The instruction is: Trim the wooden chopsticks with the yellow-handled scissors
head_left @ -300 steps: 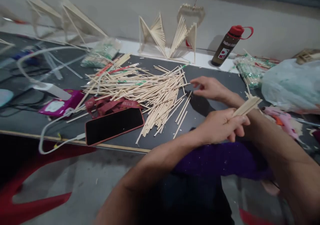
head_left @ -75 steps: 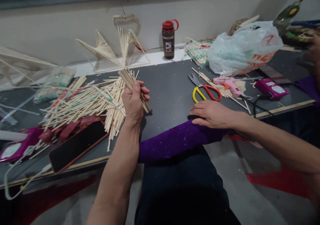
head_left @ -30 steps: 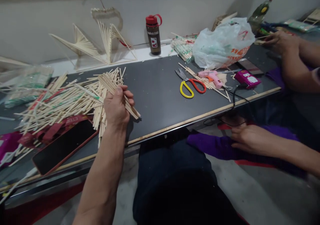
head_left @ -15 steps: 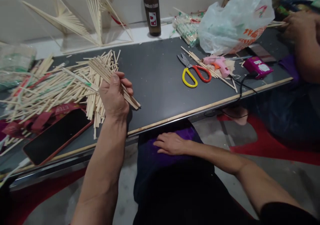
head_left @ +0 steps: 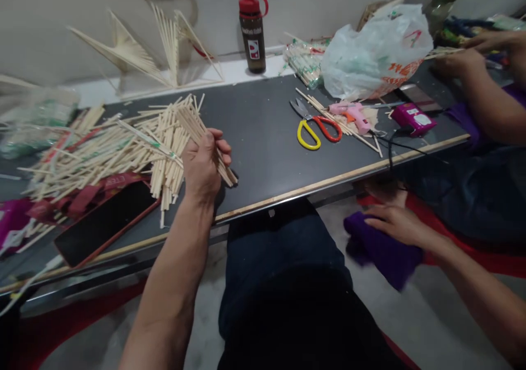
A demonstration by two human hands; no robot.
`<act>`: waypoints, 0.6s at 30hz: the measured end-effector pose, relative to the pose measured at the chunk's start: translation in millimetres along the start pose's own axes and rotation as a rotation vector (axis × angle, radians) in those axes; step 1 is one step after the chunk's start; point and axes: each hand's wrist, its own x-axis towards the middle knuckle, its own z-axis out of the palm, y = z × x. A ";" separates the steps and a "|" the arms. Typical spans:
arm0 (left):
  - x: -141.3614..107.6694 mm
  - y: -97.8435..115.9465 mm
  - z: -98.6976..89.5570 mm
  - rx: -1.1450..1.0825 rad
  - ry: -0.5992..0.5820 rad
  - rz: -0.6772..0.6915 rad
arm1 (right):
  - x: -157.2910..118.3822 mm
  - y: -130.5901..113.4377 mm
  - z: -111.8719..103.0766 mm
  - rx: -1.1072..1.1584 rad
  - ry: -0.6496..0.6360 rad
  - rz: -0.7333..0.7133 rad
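Note:
My left hand [head_left: 205, 164] is closed around a bundle of thin wooden sticks [head_left: 191, 119], held tilted over the table. Just left of it spreads a large heap of loose sticks [head_left: 110, 153], with strips of printed wrapper among them. Off the table's front edge, to the right of my lap, my right hand [head_left: 392, 225] grips a purple cloth [head_left: 386, 252] that hangs down from the fingers. Scissors [head_left: 314, 124] with one yellow and one red handle lie partly spread on the tabletop, right of the left hand.
A phone [head_left: 109, 222] lies at the front left. Behind stand stick-built models [head_left: 172, 52] and a bottle [head_left: 253, 41]. A pink glue gun [head_left: 351, 115], a purple box [head_left: 413, 119] and a plastic bag [head_left: 376, 57] are to the right. Another person's hands [head_left: 464, 66] work at the far right.
My right hand has lifted the purple cloth off my lap and carried it to the right. The left hand still holds the sticks. The camera view has shifted a little.

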 end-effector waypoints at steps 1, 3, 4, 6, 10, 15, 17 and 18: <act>-0.4 4.2 -2.5 -0.001 -0.009 0.018 | -4.6 -15.3 -12.7 0.117 -0.064 -0.098; -4.1 14.1 -9.3 0.011 -0.060 0.051 | -8.1 -51.3 -43.1 0.267 -0.124 -0.285; -7.7 19.3 -13.2 0.026 -0.101 0.051 | -6.5 -70.4 -58.5 0.320 -0.088 -0.372; -17.8 29.4 -21.5 0.072 -0.197 0.008 | 5.0 -107.8 -84.2 0.398 0.042 -0.593; -38.3 44.9 -40.0 0.190 -0.320 -0.135 | 59.0 -161.5 -100.9 0.559 0.344 -0.877; -44.1 43.3 -66.4 0.279 -0.306 -0.249 | 133.9 -178.6 -81.6 0.722 0.365 -0.899; -44.0 38.2 -72.6 0.227 -0.317 -0.305 | 147.4 -180.3 -77.1 0.814 0.341 -0.809; -44.5 36.3 -73.8 0.174 -0.328 -0.328 | 150.3 -181.9 -76.6 0.860 0.327 -0.766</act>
